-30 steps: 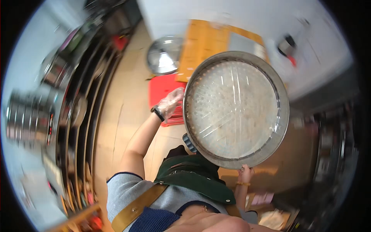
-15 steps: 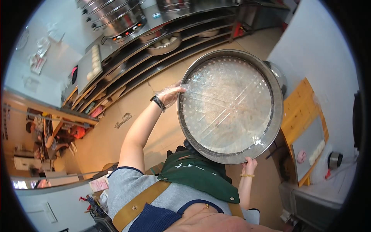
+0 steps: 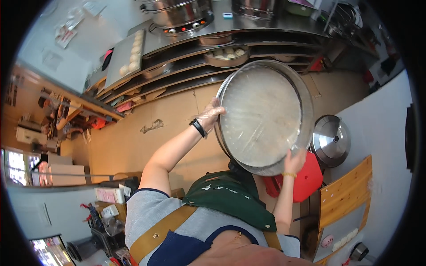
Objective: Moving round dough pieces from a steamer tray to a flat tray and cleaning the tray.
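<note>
A wide round metal steamer tray [image 3: 259,115] with a pale liner over its bottom is held up in front of me, tilted. My left hand [image 3: 211,117], in a clear plastic glove with a black band at the wrist, grips the left rim, its thumb on the inner side. My right hand [image 3: 296,162], wearing a yellowish bracelet, is closed on the lower right rim, with fingertips reaching inside. Motion blurs the right side of the tray a little.
A shelved steel counter [image 3: 186,37] stands ahead, bearing a stacked steamer [image 3: 179,15] and a board with a row of buns [image 3: 133,62]. Its shelf holds a pan of buns [image 3: 228,55]. On the right are a red stool [image 3: 310,179], a lidded metal pot [image 3: 332,139] and a wooden table [image 3: 344,188].
My right hand has moved up along the tray's rim from its bottom edge. The tray has tilted. With the view turned, the red stool and more of the metal pot show.
</note>
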### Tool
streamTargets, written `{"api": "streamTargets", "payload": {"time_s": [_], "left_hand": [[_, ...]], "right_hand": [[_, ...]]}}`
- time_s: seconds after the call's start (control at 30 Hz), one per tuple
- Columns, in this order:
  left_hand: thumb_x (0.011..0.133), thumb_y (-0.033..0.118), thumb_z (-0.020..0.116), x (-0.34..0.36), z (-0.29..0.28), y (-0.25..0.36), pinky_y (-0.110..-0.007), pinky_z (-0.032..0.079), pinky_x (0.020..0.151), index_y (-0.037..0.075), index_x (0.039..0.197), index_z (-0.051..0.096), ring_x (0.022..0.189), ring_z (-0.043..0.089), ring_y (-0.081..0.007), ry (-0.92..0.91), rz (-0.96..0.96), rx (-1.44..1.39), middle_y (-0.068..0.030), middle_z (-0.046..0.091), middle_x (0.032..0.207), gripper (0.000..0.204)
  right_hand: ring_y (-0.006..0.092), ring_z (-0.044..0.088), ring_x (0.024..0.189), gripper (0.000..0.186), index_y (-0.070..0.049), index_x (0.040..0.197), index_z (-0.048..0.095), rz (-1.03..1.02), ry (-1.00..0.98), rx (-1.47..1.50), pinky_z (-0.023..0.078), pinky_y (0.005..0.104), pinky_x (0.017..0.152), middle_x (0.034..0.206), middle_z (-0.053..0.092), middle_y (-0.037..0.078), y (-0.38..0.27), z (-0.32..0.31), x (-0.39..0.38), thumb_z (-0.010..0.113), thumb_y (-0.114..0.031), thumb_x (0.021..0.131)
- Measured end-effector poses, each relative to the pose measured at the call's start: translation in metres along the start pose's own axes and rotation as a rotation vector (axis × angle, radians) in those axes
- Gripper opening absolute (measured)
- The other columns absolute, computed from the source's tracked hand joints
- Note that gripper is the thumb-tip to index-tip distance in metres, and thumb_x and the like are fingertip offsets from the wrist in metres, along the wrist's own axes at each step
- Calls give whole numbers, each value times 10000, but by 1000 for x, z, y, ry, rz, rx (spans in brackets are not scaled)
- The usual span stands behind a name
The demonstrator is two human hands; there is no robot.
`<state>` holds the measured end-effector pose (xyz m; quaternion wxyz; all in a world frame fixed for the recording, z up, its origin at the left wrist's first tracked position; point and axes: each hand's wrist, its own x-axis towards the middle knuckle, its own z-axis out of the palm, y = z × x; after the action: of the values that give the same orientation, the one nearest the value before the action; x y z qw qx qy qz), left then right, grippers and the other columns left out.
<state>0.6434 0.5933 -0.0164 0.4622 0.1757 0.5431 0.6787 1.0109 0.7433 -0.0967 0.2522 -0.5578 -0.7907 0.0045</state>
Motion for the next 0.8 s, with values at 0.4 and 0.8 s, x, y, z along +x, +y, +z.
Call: {"api": "streamTargets", "payload": {"time_s": [0.4,0.8], "left_hand": [[659,-83,607,134,3,44,-290,439,935,6,1492,40,1374,283,-208,71,130,69,-125,235,1508,1010],[657,-26,653,264,-3,61,-300,489,849,12,1480,137,960,558,-183,-36,-34,-23,-105,495,1214,972]], "right_hand": [[273,520,1095,412,-77,1213,558,-879,-245,330,450,387,900,1242,539,102,-286,123,267,534,-102,802],[206,554,1000,161,-133,909,641,-828,-209,103,473,357,783,954,575,25,-280,194,347,515,-149,809]]}}
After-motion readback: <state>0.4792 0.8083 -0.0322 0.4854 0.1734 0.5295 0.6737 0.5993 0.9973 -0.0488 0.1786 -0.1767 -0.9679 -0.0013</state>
